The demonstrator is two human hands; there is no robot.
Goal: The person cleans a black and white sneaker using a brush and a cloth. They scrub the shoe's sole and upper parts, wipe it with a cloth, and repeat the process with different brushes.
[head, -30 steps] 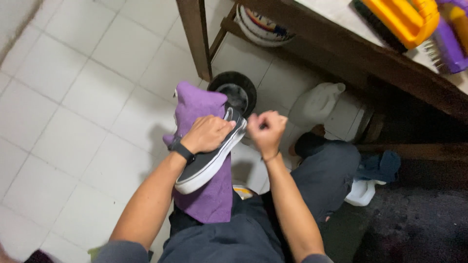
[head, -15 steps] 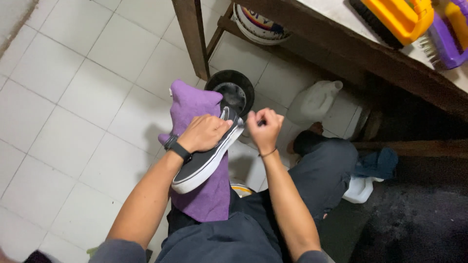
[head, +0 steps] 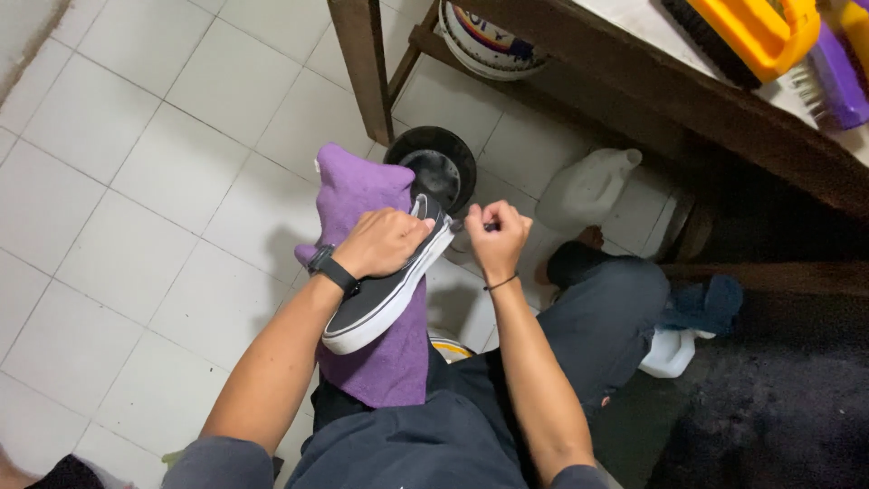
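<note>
Nearest: black canvas slip-on shoe with white rubber sole (head: 385,294), lying over purple cloth (head: 380,362) on the lap. Long axis diagonal, one end low-left toward the body, other end up-right toward black round container (head: 434,167) on white tiled floor (head: 136,181). Left hand (head: 380,243) clamped over shoe's upper. Right hand (head: 493,237) fisted just beside shoe's far end, pinching something small, unidentifiable. Beyond: white plastic jug (head: 588,186), dark wooden tabletop (head: 688,91).

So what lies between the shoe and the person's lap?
In the head view, a purple cloth is draped between the shoe and the lap, under the left hand.
</note>
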